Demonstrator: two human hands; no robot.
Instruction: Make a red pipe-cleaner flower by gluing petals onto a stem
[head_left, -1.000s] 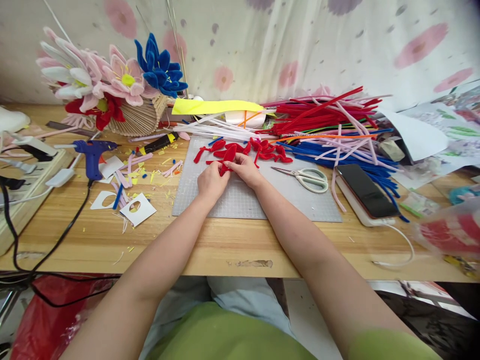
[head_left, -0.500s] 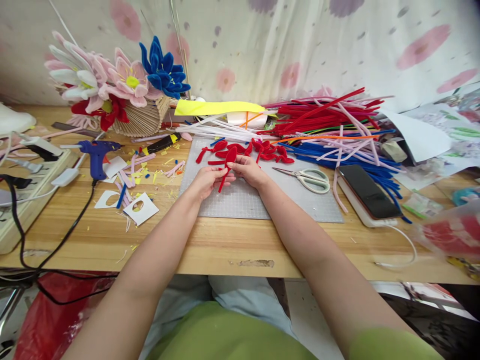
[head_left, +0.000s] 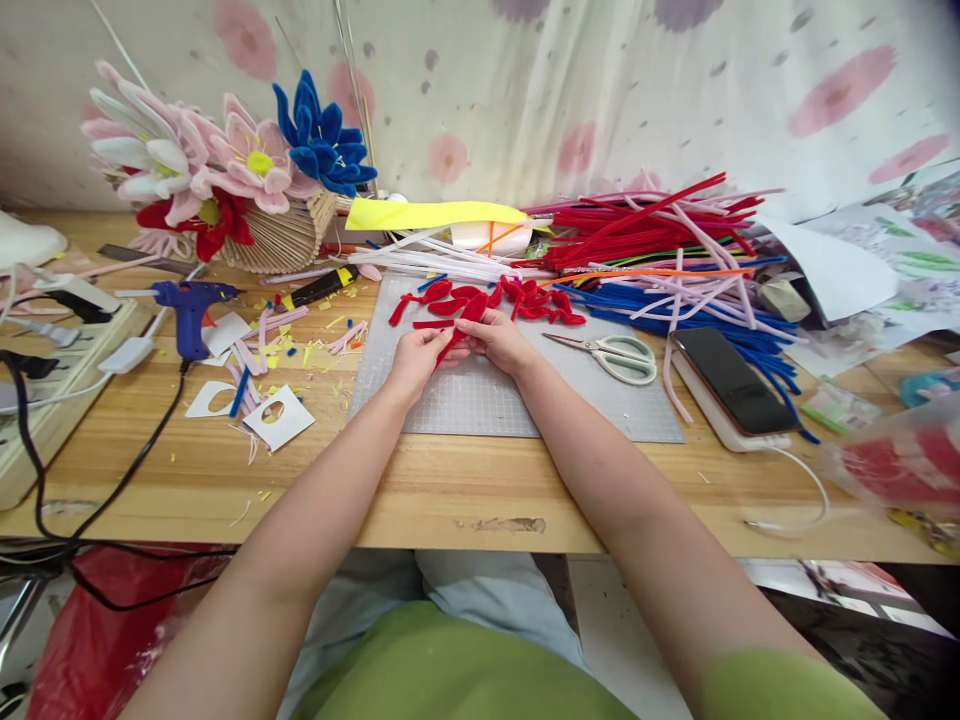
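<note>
Between my two hands is a red pipe-cleaner petal [head_left: 472, 308], tilted with its broad end up and to the right. My left hand [head_left: 422, 362] pinches its lower stem, while my right hand [head_left: 496, 340] grips it near the broad part. Fingers cover some of the stem. Behind my hands, several other red petals [head_left: 529, 298] lie along the top of the grey cutting mat [head_left: 480, 410]. Scissors with pale handles [head_left: 625, 360] rest on the mat to the right of my right hand.
Bundles of red pipe cleaners [head_left: 645, 235] and blue ones [head_left: 720, 325] lie at the back right, near a phone [head_left: 733, 380]. A blue glue gun [head_left: 193, 315], paper scraps [head_left: 280, 418] and a power strip [head_left: 52, 400] are on the left. Fuzzy flowers [head_left: 255, 165] stand behind.
The red petal has tipped over from nearly upright to a slant toward the right. My hands stay in almost the same place, and the view has shifted slightly.
</note>
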